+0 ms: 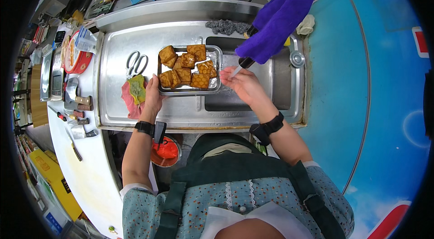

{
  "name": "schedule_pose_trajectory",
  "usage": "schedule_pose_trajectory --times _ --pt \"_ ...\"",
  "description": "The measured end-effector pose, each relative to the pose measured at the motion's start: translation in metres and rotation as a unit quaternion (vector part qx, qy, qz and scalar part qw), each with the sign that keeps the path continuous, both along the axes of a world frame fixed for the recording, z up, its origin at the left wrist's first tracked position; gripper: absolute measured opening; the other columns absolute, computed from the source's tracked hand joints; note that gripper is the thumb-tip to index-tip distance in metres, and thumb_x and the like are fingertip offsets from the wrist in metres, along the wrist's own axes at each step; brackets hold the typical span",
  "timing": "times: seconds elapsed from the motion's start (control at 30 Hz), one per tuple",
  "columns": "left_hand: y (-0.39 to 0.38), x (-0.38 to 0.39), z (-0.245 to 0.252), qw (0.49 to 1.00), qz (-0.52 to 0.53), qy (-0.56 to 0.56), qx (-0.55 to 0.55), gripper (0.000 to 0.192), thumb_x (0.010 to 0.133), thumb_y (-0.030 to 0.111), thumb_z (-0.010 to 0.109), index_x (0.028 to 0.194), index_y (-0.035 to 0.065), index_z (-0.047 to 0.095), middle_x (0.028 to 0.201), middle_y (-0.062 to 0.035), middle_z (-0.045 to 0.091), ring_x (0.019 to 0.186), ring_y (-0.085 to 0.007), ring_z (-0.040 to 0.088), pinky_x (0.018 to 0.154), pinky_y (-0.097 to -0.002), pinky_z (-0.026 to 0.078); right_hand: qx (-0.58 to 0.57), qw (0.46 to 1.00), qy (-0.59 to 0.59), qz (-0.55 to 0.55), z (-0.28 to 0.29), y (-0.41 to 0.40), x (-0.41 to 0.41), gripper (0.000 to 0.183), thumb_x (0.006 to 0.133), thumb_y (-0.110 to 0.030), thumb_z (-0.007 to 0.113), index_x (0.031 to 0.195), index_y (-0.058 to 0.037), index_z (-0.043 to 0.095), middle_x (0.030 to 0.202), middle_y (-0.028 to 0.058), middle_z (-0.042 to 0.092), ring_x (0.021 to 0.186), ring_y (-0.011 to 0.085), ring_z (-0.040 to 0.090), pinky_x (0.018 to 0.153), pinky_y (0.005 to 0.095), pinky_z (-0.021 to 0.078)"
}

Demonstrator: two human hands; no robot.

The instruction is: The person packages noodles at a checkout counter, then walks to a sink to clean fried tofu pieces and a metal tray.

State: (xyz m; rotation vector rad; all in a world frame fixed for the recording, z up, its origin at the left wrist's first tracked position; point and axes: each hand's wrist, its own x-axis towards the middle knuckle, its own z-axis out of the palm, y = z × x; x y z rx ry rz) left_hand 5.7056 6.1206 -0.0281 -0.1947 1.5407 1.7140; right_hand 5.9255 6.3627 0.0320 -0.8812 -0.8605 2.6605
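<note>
My left hand (153,96) grips the left side of a rectangular stainless-steel tray (190,92), thumb on its rim. Several browned blocks that look like braised tofu (183,75) lie in the tray, some showing a honeycomb pattern. My right hand (241,81) is palm up just off the tray's right edge, fingers slightly curled, with nothing seen in it. Above it a whitish stream or spout (236,71) comes down from a black faucet end (246,62); which one it is I cannot tell. A purple cloth (279,15) wraps the faucet and hides most of it.
The tray is beside the sink basin (281,83). Scissors (136,63), a yellow-green sponge (137,90) and a pink cloth (130,101) lie left of it. Steel wool (223,27) sits behind. Several knives (79,103) and a scale (56,81) occupy the left counter.
</note>
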Motion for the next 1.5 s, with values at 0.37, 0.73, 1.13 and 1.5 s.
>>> schedule_pose_trajectory --times 0.37,0.73,1.13,1.5 --pt "0.096 0.137 0.054 0.916 -0.198 0.347 0.033 0.056 0.097 0.030 0.049 0.142 0.0002 0.032 0.144 -0.0162 0.032 0.136 -0.0266 0.028 0.112 -0.0348 0.022 -0.054 0.993 0.065 -0.077 -0.004 -0.034 -0.024 0.038 0.097 -0.017 0.049 0.128 0.0050 0.048 0.135 0.0149 0.048 0.127 0.0252 0.044 0.107 0.0361 0.0350" --pt "0.162 0.164 0.054 0.976 -0.165 -0.061 0.125 0.057 0.101 0.039 0.029 0.146 0.0048 0.023 0.141 -0.0129 0.032 0.133 -0.0212 0.026 0.110 -0.0332 0.022 -0.009 0.995 -0.013 -0.099 -0.012 -0.029 -0.017 0.059 0.097 -0.039 0.047 0.143 -0.0029 0.035 0.147 0.0051 0.037 0.135 0.0174 0.034 0.113 0.0304 0.0217" --pt "0.141 0.122 0.024 0.895 -0.246 0.372 0.020 0.062 0.101 0.044 0.028 0.146 0.0028 0.024 0.150 -0.0209 0.021 0.141 -0.0311 0.014 0.115 -0.0394 0.012 -0.079 0.992 0.048 -0.084 -0.016 -0.041 -0.042 0.049 0.097 -0.042 0.046 0.132 -0.0072 0.045 0.135 0.0052 0.047 0.126 0.0175 0.043 0.108 0.0324 0.0306" --pt "0.099 0.071 0.017 0.582 -0.413 0.607 -0.351 0.042 0.064 0.033 0.079 0.096 0.0108 0.062 0.102 -0.0070 0.059 0.107 -0.0254 0.051 0.091 -0.0462 0.033 0.103 0.993 -0.037 0.042 -0.037 -0.020 -0.013 0.033 0.094 -0.018 0.059 0.117 0.0052 0.057 0.118 0.0141 0.059 0.107 0.0220 0.059 0.094 0.0332 0.0479"
